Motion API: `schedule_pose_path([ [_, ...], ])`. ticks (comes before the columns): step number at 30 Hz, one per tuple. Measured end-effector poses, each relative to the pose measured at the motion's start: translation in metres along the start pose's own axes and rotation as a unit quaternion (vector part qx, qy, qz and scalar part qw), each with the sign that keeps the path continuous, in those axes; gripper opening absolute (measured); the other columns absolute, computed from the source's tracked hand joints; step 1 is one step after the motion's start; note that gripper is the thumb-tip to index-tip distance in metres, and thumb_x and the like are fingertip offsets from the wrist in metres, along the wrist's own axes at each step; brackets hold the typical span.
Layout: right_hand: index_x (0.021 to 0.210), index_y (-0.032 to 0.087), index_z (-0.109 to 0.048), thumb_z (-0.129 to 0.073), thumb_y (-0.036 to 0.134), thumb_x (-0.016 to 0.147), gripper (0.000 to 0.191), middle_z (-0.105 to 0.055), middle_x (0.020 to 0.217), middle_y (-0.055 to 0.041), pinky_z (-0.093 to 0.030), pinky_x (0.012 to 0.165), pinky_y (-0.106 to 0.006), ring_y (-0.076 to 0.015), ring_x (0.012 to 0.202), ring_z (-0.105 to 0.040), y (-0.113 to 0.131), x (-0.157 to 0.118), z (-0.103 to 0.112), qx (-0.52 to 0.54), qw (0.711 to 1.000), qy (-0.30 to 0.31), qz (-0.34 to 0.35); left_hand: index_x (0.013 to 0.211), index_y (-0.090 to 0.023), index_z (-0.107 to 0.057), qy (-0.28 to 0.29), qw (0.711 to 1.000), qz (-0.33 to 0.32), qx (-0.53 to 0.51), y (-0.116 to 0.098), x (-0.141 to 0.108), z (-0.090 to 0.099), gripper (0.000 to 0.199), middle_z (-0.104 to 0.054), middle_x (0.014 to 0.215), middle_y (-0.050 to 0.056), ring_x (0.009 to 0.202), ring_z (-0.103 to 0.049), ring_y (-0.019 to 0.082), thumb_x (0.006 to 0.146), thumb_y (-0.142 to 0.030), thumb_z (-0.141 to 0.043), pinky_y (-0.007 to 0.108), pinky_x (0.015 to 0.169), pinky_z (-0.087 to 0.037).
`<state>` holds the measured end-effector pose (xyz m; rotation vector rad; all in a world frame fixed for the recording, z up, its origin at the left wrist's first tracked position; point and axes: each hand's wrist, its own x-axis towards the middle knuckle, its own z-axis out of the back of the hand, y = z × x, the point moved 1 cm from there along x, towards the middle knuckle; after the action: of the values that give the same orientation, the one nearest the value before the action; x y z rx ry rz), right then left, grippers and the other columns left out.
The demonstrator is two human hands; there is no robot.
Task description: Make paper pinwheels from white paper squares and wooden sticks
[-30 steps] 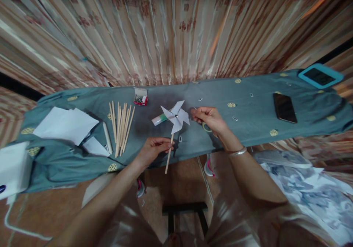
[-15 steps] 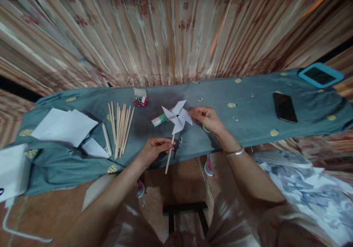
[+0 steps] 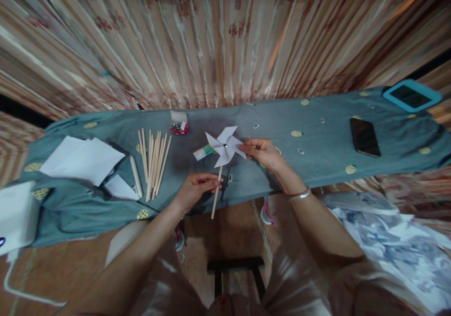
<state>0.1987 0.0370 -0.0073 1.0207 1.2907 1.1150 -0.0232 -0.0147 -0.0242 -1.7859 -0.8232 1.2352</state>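
Note:
A white paper pinwheel (image 3: 225, 146) on a thin wooden stick is held up over the table, with a small metal pin at its centre. My left hand (image 3: 197, 190) is closed round the stick, pinching it between thumb and fingers below the blades. On the other side, my right hand (image 3: 261, 151) has its thumb and fingertips closed on the right-hand paper blade. Behind the pinwheel lies a green and white glue tube (image 3: 203, 153), partly hidden by the blades. A small open red and white box of metal pins (image 3: 179, 126) stands farther back.
Several wooden sticks (image 3: 155, 165) lie to the left, beside a white rod (image 3: 136, 176) and sheets of white paper (image 3: 82, 158). A white device (image 3: 17, 217) with a cable sits far left. A black phone (image 3: 365, 137) and a blue-framed tablet (image 3: 410, 96) lie at right. Paper scraps (image 3: 394, 245) fill a bag below.
My right fingers have moved onto the paper blade, and the blades have turned slightly. My left hand keeps its hold on the stick.

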Motion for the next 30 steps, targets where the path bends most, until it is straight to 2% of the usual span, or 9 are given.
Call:
schedule_pose_path([
  [11, 0.058, 0.019, -0.065, -0.087, 0.058, 0.049, 0.046, -0.056, 0.053, 0.0043, -0.033, 0.052, -0.025, -0.0079, 0.051, -0.043, 0.0, -0.005, -0.007, 0.021, 0.999, 0.028, -0.019, 0.072, -0.017, -0.081, -0.014, 1.0, -0.02, 0.003, 0.002, 0.001, -0.001, 0.039, -0.073, 0.062, 0.005, 0.055, -0.058, 0.011, 0.047, -0.044, -0.092, 0.025, 0.06, -0.049],
  [17, 0.054, 0.019, -0.062, -0.085, 0.062, 0.054, 0.048, -0.056, 0.051, 0.0038, -0.033, 0.052, -0.025, -0.0079, 0.05, -0.043, 0.001, -0.006, -0.007, 0.028, 0.999, 0.029, -0.014, 0.074, -0.016, -0.08, -0.018, 0.999, -0.028, 0.008, 0.002, 0.001, -0.001, 0.039, -0.073, 0.064, 0.005, 0.057, -0.059, 0.012, 0.05, -0.045, -0.091, 0.026, 0.062, -0.049],
  [30, 0.061, 0.018, -0.067, -0.089, 0.06, 0.047, 0.05, -0.062, 0.054, 0.0034, -0.039, 0.052, -0.022, -0.0071, 0.05, -0.05, -0.003, -0.008, -0.012, 0.094, 0.993, 0.052, -0.045, 0.072, -0.017, -0.081, -0.025, 0.999, -0.034, -0.024, 0.001, 0.002, -0.003, 0.035, -0.073, 0.062, 0.004, 0.055, -0.056, 0.009, 0.048, -0.04, -0.093, 0.022, 0.062, -0.046],
])
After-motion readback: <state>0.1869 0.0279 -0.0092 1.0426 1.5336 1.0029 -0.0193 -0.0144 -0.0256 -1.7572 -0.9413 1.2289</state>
